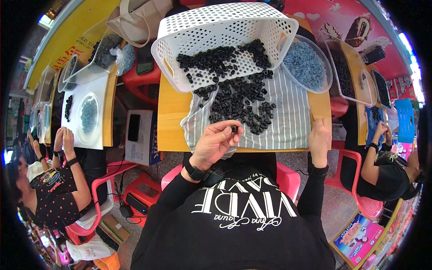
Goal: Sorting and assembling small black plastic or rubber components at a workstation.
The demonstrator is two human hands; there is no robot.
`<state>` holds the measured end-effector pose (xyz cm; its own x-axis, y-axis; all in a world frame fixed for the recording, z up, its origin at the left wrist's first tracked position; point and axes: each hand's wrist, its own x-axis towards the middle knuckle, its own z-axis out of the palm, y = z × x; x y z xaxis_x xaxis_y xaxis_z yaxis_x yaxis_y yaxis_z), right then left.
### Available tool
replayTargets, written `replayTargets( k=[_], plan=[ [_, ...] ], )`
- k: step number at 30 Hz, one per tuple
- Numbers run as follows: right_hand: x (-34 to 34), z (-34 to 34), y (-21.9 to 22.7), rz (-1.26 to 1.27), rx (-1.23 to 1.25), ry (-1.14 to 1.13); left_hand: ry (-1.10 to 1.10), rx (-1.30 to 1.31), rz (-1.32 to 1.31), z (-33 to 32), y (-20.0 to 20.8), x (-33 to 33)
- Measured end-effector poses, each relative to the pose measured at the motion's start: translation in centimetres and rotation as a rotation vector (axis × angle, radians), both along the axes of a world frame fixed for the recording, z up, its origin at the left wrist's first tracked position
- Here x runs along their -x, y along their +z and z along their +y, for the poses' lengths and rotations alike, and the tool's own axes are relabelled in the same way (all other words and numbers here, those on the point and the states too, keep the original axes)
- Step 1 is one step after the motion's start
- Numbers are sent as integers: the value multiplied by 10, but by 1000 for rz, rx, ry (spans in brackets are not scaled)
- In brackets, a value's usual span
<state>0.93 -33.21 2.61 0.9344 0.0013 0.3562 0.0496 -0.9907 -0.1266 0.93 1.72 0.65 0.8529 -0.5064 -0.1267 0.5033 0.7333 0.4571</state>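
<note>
My left hand [215, 140] is closed above the near edge of the wooden table [173, 130], pinching a small black plastic piece [234, 129] between thumb and fingertips. Just beyond it, a loose pile of similar black pieces [243, 101] lies on a grey-and-white striped cloth [294, 119]. The pile spills out of a white perforated basket [180, 33] that is tipped toward me, with more black pieces inside. At the table's right edge, beside the cloth, my right hand [320, 135] is curled closed; what its fingers hold, if anything, is hidden.
A round clear tub [306, 67] of bluish translucent pieces stands right of the basket. Left, a red stool [141, 81] carries a dark phone [144, 60]; another phone [134, 127] lies on a box. People work at side tables on both sides, sitting on red chairs [355, 166].
</note>
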Motion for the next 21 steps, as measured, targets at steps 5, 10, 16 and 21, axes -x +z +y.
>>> replayTargets(
  k=[5,10,16,21],
  plan=[
    [7,10,7,-75,-1153,-159,30,-58,-18,0,2,0],
    [20,107,49,311,-1321,140,58,-137,-64,1,1,0],
    [21,161,42,151,-671,446,93,-179,-82,-4,-1,1],
    [18,171,41,33,-353,515,109,-188,-96,-3,-4,4]
  ],
)
